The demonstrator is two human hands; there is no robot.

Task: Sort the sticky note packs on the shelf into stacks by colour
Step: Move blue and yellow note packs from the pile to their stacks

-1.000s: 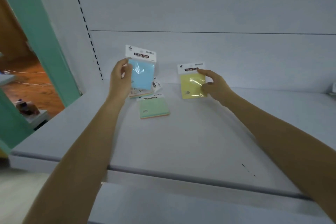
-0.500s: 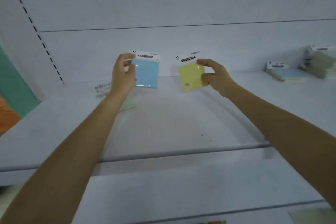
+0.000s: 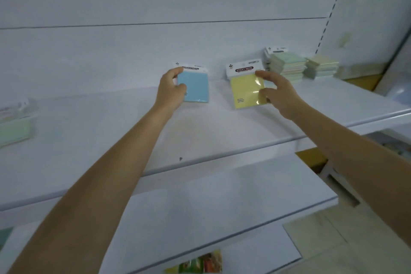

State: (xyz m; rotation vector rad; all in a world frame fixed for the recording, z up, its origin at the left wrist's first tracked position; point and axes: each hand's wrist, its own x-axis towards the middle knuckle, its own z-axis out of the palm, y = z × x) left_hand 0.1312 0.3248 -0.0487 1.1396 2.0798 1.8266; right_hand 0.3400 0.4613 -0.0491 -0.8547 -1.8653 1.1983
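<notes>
My left hand grips a blue sticky note pack by its left edge, held upright above the white shelf. My right hand pinches a yellow sticky note pack by its right edge, also upright over the shelf. At the shelf's far right stand a tall green stack and a shorter yellow stack. A green pack with more packs behind it lies at the far left, blurred.
A lower white shelf runs below the front edge. Some colourful packaging lies at the bottom. A slotted upright borders the shelf on the right, and the white back wall rises behind the stacks.
The view has swung right: the green and yellow stacks have come closer at the right, the green pack has slid to the far left. Both hands keep holding their packs.
</notes>
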